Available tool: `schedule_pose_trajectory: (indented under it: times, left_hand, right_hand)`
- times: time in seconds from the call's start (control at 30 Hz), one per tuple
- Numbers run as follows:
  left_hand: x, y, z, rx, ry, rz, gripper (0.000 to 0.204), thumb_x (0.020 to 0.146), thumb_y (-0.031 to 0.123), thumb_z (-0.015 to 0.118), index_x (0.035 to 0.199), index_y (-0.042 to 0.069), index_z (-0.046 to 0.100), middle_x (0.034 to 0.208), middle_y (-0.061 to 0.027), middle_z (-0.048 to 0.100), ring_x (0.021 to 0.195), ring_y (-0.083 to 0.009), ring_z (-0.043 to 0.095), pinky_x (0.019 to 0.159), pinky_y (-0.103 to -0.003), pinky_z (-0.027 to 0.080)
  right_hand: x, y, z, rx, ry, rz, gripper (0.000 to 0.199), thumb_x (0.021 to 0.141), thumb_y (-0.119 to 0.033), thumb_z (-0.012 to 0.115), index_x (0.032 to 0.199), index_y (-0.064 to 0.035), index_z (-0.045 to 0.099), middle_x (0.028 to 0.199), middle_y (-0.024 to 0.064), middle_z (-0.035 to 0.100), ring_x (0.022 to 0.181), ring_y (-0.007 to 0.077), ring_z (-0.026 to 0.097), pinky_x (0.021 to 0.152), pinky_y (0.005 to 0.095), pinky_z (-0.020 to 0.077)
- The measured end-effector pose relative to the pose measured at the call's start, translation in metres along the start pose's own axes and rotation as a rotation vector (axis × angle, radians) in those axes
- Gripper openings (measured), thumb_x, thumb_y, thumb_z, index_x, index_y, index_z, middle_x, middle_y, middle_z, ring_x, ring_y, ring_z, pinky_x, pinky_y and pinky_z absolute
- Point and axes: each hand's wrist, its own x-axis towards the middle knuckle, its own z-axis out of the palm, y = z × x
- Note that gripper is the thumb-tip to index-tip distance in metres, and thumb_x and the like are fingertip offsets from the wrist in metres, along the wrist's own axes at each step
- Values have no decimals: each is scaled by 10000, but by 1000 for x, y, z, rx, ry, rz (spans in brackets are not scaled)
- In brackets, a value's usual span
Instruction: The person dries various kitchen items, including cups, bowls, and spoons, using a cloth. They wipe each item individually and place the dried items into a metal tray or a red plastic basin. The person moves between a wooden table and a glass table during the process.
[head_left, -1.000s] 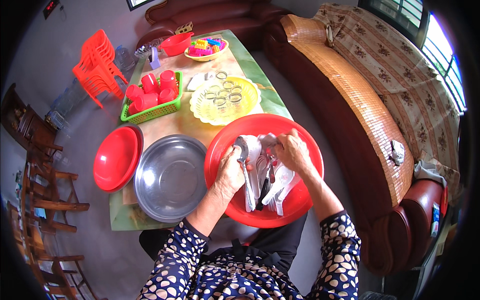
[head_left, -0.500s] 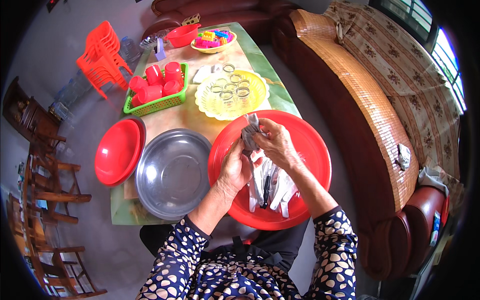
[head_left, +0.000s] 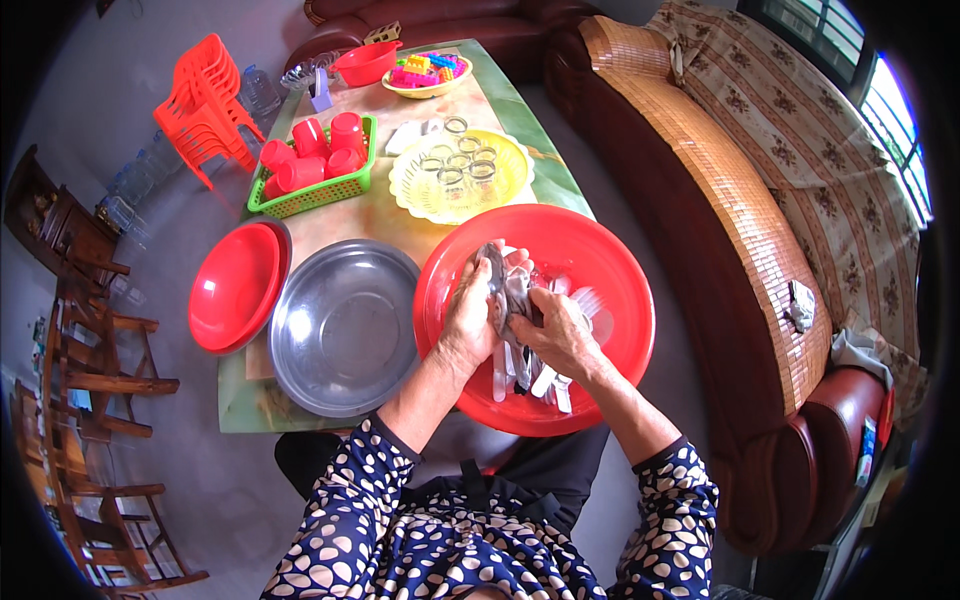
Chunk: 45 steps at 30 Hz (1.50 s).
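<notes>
Over a large red basin (head_left: 632,290), both hands are closed on a crumpled grey cloth (head_left: 517,295). My left hand (head_left: 472,315) grips its left part, palm turned up, with a darker grey fold along the fingers. My right hand (head_left: 562,335) pinches the cloth from the right side. Whether something is wrapped inside the cloth cannot be made out. Beneath the hands, several pale plastic cutlery pieces (head_left: 545,382) lie in the basin, partly hidden. A clear fork (head_left: 588,300) shows its tines right of my right hand.
Left of the basin stand a grey bowl (head_left: 345,330) and red bowls (head_left: 235,285). Farther back are a green basket (head_left: 325,195) of red cups, a yellow tray (head_left: 420,200) with glass jars, and a bowl of toy bricks (head_left: 428,92). A brown sofa (head_left: 690,300) lines the right.
My hands have come lower and nearer, and the right hand has slid down the cloth. The cloth now lies across the left palm. The fork in the basin has come into sight.
</notes>
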Motion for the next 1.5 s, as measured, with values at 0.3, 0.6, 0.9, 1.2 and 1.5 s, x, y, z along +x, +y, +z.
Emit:
schedule_pose_trajectory:
  times: [0.3,0.6,0.9,1.2,1.5]
  left_hand:
    - [-1,8,19,0,-24,24,293,969,289,378,1218,143,427,1087,-105,562,1040,-262,556,808,-348,455]
    - [-2,21,36,8,50,1,211,975,245,365,1129,161,482,910,-65,566,661,-159,522,584,-343,479]
    - [18,15,17,-123,-93,-82,186,958,244,413,1082,127,487,902,-68,591,643,-151,543,583,-317,478]
    - [-18,-10,19,250,138,-71,157,921,129,471,959,14,571,746,-55,608,591,-124,551,529,-253,473]
    - [-12,7,11,402,183,-25,178,917,196,511,1026,73,581,698,12,479,517,-59,433,393,-201,345]
  right_hand:
    - [-16,0,-6,70,-86,-69,330,698,-251,614,760,67,550,641,197,576,587,283,596,570,380,464]
    - [-18,-7,-7,189,-228,47,361,703,-297,585,739,62,579,559,136,553,509,198,556,521,357,448]
    - [-41,5,-5,368,-293,75,360,750,-284,580,786,74,599,578,67,564,496,120,512,476,292,419]
    - [-38,13,1,377,-311,156,298,755,-236,583,773,60,605,582,63,564,512,112,518,481,282,418]
    - [-54,13,-25,267,-179,72,268,786,-204,602,794,63,592,580,154,560,539,178,566,530,367,450]
